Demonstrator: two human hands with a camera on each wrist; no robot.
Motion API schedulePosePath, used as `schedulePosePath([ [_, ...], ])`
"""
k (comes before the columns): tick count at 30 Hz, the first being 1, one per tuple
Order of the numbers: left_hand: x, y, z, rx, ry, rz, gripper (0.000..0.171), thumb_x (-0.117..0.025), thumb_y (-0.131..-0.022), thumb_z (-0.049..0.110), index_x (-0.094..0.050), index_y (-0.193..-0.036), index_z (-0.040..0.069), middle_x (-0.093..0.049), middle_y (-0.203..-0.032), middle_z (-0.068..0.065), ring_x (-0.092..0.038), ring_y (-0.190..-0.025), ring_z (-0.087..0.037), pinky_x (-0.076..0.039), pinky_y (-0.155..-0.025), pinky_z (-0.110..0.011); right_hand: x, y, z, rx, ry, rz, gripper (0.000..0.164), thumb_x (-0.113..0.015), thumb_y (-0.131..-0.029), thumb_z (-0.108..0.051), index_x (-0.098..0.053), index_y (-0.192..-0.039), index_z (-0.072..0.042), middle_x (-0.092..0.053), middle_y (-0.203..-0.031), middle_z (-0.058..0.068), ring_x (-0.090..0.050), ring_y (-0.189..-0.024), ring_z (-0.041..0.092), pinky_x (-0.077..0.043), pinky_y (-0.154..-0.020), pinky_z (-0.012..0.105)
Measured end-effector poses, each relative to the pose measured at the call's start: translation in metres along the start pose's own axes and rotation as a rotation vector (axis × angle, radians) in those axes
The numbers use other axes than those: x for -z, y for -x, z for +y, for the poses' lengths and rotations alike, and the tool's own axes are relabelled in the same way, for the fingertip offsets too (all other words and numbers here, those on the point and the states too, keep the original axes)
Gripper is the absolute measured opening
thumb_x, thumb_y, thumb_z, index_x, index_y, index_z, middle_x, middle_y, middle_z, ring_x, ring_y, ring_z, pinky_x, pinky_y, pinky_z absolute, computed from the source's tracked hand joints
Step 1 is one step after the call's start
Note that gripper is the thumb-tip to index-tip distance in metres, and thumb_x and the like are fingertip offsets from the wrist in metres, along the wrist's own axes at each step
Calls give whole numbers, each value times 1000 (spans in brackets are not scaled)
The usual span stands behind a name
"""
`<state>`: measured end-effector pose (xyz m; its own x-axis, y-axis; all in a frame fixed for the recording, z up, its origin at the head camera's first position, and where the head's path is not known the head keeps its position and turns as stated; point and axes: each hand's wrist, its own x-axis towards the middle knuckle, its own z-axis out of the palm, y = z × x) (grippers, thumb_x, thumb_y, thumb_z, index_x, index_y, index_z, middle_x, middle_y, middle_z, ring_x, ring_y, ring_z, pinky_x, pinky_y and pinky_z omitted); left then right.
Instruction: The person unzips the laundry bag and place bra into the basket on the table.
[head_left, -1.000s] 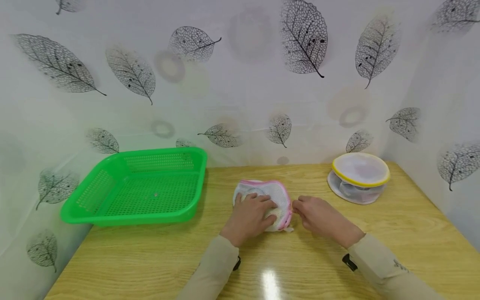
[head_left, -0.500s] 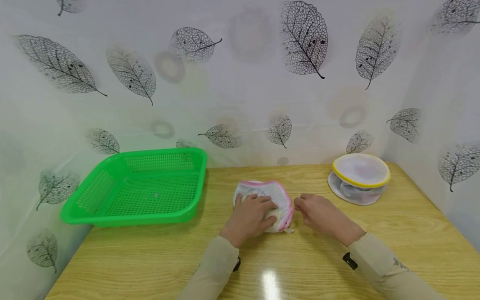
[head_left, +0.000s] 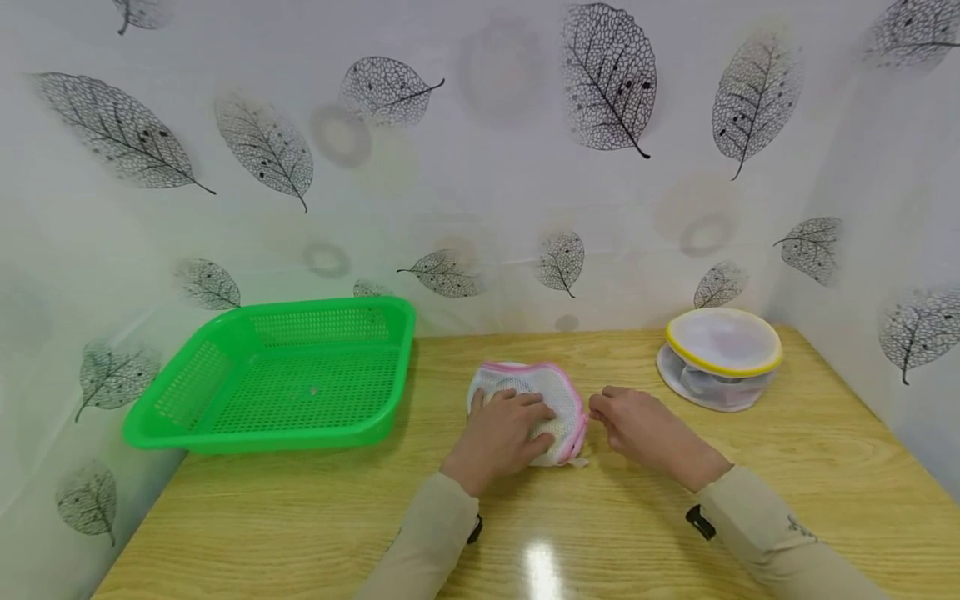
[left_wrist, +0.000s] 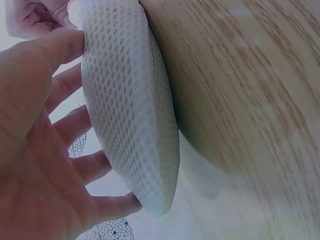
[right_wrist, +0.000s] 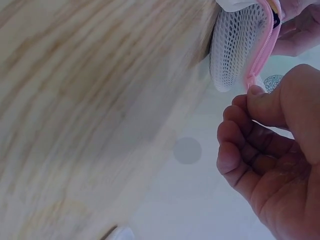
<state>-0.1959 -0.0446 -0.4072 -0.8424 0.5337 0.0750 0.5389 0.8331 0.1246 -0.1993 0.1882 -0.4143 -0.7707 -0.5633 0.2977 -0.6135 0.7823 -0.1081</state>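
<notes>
A small white mesh laundry bag with pink zipper trim lies on the wooden table in the head view. My left hand rests on top of it, fingers spread over the mesh. In the left wrist view the fingertips press against the bulging bag, and something pale shows through the mesh. My right hand is at the bag's right edge. There its thumb and index finger pinch the pink zipper pull, as the right wrist view shows. The other fingers of that hand are curled in.
A green plastic basket stands on the left of the table. At the back right, a round white mesh bag with yellow trim sits collapsed. Behind the table hangs a pale leaf-printed sheet.
Over the last second the right hand has shifted very slightly right with the zipper pull. The left hand stays in place on the bag.
</notes>
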Motion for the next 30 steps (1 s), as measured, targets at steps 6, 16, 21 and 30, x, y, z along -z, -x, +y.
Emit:
schedulePosePath([
  [6,-1,0,1,7,3,-3,32,-59,-101,42,-69,-129,33,-63,-144,11,-58,-133,-28,-38,-109,-72,0,-2,3,15,17,22,12,-73,-84,2,-67,-85,-8,-59,-74,-2,-57,-64,10,-50,-59,26],
  [16,1,-4,1,-4,27,-38,30,-61,-99,36,-71,-127,33,-60,-147,9,-52,-141,-31,-30,-114,-73,-1,-1,9,-7,14,45,11,-73,-87,-1,-67,-85,-9,-57,-71,-3,-55,-62,8,-49,-58,26],
  [21,5,-6,-1,-16,68,-56,30,-67,-92,23,-74,-120,31,-58,-150,6,-45,-146,-32,-26,-117,-73,-1,0,10,4,-17,24,12,-72,-89,-2,-66,-84,-10,-56,-71,-3,-53,-62,7,-48,-58,27],
  [30,6,1,6,-101,75,140,23,-68,-88,3,-75,-103,20,-63,-124,-5,-58,-112,-26,-55,-91,-37,-4,3,-1,112,-155,-66,10,-68,-93,-2,-67,-91,-11,-67,-82,-3,-61,-72,7,-54,-65,29],
])
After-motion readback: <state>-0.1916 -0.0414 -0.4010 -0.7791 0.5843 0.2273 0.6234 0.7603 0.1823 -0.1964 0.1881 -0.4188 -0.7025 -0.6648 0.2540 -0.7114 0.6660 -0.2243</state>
